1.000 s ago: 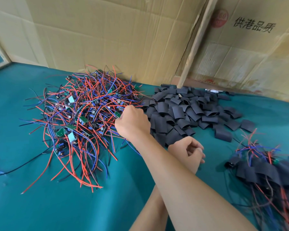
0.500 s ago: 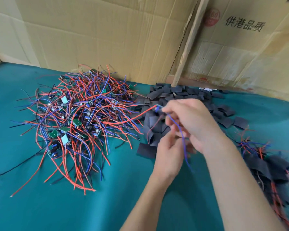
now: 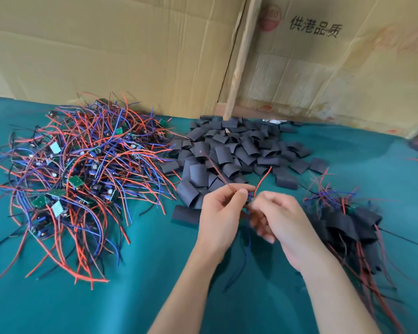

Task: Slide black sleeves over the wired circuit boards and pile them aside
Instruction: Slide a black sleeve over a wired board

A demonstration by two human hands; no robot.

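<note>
At nine o'clock sits the tangled heap of red and blue wired green circuit boards, with the pile of flat black sleeves at twelve, both within easy reach. The left hand and right hand together pinch one small wired board at centre, fingers curled, forearms converging; the finished sleeved pile lies at three o'clock

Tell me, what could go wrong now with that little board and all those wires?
1. The wired board is pinched only at fingertips between the left hand and right hand; it might slip.
2. Its loose red wires stick out over the empty sleeves and could snag when one goes on.
3. Dangling wires might catch the finished pile close by.
</note>
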